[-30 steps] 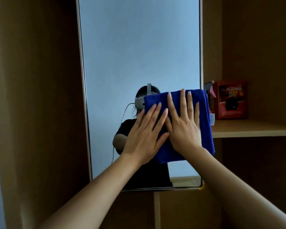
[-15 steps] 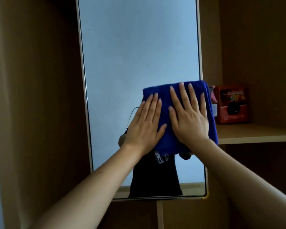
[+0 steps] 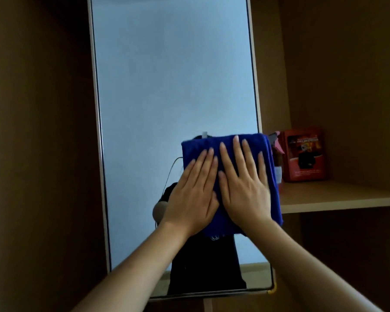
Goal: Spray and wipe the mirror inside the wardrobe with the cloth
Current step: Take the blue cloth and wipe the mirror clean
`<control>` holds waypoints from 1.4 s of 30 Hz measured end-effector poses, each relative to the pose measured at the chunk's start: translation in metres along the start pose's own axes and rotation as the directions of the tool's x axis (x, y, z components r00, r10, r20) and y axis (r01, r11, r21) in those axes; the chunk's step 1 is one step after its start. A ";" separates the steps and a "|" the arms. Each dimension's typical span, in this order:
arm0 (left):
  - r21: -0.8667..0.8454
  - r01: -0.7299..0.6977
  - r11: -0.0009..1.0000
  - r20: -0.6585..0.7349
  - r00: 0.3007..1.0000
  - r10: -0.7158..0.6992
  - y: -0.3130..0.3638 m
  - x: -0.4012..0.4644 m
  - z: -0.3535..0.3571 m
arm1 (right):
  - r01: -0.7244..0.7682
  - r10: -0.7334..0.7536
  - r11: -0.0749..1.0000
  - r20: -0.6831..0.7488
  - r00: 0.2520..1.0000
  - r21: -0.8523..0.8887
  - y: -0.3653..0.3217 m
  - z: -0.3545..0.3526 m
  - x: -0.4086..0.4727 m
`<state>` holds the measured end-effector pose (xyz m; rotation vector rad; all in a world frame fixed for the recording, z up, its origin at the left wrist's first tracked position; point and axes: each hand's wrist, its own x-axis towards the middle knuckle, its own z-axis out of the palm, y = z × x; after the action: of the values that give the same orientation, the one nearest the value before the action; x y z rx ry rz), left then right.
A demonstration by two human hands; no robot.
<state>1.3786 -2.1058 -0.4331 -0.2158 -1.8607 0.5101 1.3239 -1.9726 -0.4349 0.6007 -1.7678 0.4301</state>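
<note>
A tall mirror with a thin pale frame stands inside the brown wardrobe. A folded blue cloth lies flat against its lower right part, reaching the right frame edge. My left hand and my right hand press side by side on the cloth, palms flat and fingers pointing up. A spray bottle with a pink trigger stands on the shelf just right of the mirror, partly hidden by the cloth. The mirror shows a dark-clothed person's reflection behind my hands.
A wooden shelf juts out on the right and carries a red box next to the bottle. The wardrobe's dark side panel closes in the left. The mirror's bottom edge sits above a vertical divider.
Both hands have slid the cloth a little higher up the mirror, staying by its right edge. The view has tilted, so the mirror's bottom edge sits lower in frame.
</note>
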 end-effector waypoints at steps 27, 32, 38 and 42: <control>0.065 0.031 0.997 0.006 0.999 -0.032 0.021 -0.042 0.018 | 0.078 -0.077 0.997 0.021 0.997 -0.018 0.005 0.013 -0.041; 0.065 0.062 0.996 0.051 0.997 -0.065 0.054 -0.098 0.030 | 0.088 -0.087 0.996 0.041 0.995 -0.019 0.005 0.030 -0.104; 0.076 0.044 0.996 0.155 0.986 -0.055 0.072 -0.141 0.040 | 0.081 -0.080 0.997 0.064 0.995 -0.017 0.002 0.038 -0.150; 0.091 0.018 0.996 0.168 0.985 -0.033 0.075 -0.149 0.040 | 0.026 -0.024 0.999 0.073 0.997 -0.018 -0.007 0.038 -0.159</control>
<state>1.3853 -2.1074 -0.6048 -0.0903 -1.9973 0.6084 1.3309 -1.9719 -0.5981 0.6311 -1.8296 0.3776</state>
